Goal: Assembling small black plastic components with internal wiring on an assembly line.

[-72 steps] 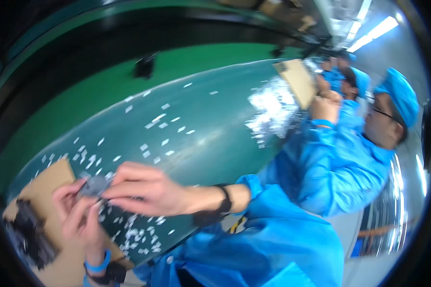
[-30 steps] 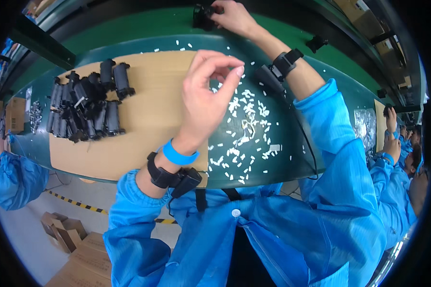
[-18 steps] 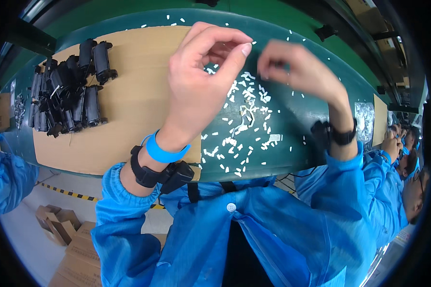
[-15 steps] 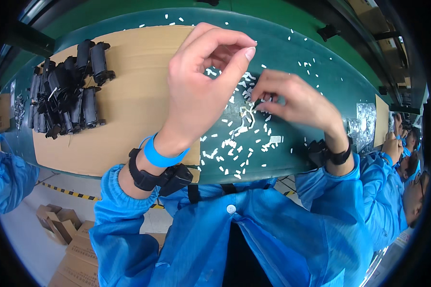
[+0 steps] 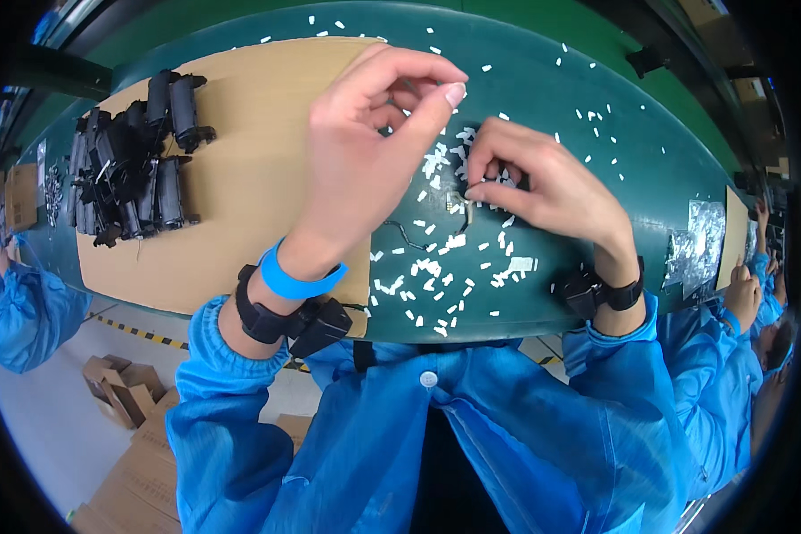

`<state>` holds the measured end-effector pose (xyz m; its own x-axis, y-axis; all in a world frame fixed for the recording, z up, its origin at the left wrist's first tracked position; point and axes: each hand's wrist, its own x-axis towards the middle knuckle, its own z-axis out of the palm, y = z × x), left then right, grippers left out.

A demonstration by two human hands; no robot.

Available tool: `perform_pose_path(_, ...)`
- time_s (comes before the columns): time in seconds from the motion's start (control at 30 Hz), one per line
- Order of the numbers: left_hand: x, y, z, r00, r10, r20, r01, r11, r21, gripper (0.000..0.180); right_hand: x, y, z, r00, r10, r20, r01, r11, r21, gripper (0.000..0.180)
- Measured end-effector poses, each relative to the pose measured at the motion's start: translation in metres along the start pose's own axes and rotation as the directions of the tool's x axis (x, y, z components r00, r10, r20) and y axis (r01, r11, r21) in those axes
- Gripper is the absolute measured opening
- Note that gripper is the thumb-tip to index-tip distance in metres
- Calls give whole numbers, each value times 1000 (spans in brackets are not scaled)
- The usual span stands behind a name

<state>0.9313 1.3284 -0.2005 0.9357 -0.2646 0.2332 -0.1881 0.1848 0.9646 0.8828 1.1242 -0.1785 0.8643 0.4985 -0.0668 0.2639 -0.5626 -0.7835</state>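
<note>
My left hand, with a blue wristband, is raised over the right edge of the cardboard sheet. Its thumb and forefinger come together in a pinch; anything between them is too small to make out. To its right and lower, my right hand pinches the upper end of a short, thin cable just above the green table. Many small white pieces lie scattered beneath and around both hands. A dark wire lies among them, left of the cable.
Black plastic roller-like parts are heaped on the cardboard's left side. A white label-like strip lies near the right wrist. Clear plastic bags rest at the table's right. Co-workers in blue sit at both sides; cardboard boxes stand on the floor.
The pale looped strand under my right fingertips now hangs as a short, straighter cable. A dark wire shows on the table to its left. My left hand keeps its pinch, almost unmoved.
</note>
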Motion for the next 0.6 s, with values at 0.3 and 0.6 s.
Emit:
perform_pose_path(0.3,1,-4,2,919,82,385,-177,960,218,28,-4,8,3,959,228,-168,-23,652,758,10)
perform_pose_path(0.6,-2,3,1,955,-1,296,-37,992,123,15,-3,11,11,966,253,-54,-35,332,942,12)
